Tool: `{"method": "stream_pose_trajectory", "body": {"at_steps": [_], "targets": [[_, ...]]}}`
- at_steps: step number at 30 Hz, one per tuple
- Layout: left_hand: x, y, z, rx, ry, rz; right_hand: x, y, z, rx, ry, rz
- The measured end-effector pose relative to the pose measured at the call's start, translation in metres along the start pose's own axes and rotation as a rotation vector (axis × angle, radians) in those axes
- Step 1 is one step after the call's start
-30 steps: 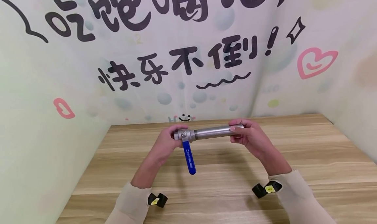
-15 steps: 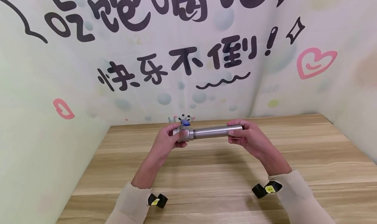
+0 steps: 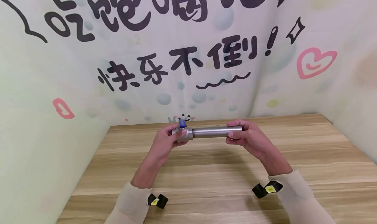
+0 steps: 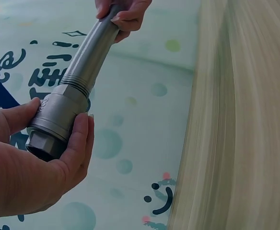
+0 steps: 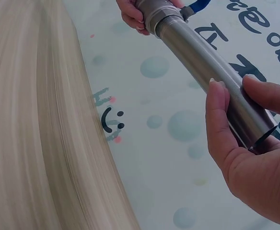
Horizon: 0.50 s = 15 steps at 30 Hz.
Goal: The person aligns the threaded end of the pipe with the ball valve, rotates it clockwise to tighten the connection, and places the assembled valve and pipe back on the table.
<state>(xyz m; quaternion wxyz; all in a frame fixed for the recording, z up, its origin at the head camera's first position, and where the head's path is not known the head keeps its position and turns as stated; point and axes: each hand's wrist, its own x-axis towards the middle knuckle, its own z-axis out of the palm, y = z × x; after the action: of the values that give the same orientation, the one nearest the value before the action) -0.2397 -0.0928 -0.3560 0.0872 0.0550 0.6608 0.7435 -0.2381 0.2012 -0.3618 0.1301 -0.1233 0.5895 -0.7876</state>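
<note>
A steel ball valve (image 4: 58, 112) is joined to a steel pipe (image 3: 213, 131), and both are held up above the table. My left hand (image 3: 163, 142) grips the valve body, thumb on the near side and fingers round the far side. The valve's blue lever (image 3: 182, 123) points up and away from me. At the other end, my right hand (image 3: 251, 137) holds the pipe between thumb and fingers, near its open end (image 5: 263, 139). Some threads (image 4: 75, 82) show on the pipe where it meets the valve.
The wood-grain table (image 3: 200, 184) lies below the hands. Behind it hangs a pale printed cloth (image 3: 165, 103) with large dark characters, and similar pale walls stand at both sides. Each sleeve (image 3: 297, 188) carries a small black device (image 3: 266, 189).
The valve has turned about the pipe's axis, so its blue lever has swung from pointing down towards me to pointing up and away. My left thumb now lies across the valve's near side.
</note>
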Motion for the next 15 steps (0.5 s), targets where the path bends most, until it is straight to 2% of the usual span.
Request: {"method": "stream_pose_trajectory", "body": {"at_steps": [7,15], "targets": [[0.0016,-0.0010,-0.0019,-0.005,-0.017,-0.005,-0.0004,-0.0002,-0.0002,-0.033,-0.002,0.006],[0.0011,-0.0016,-0.0032,0.028,0.016,-0.020,-0.0003,0.0003,-0.0010,-0.030,-0.003,0.005]]}}
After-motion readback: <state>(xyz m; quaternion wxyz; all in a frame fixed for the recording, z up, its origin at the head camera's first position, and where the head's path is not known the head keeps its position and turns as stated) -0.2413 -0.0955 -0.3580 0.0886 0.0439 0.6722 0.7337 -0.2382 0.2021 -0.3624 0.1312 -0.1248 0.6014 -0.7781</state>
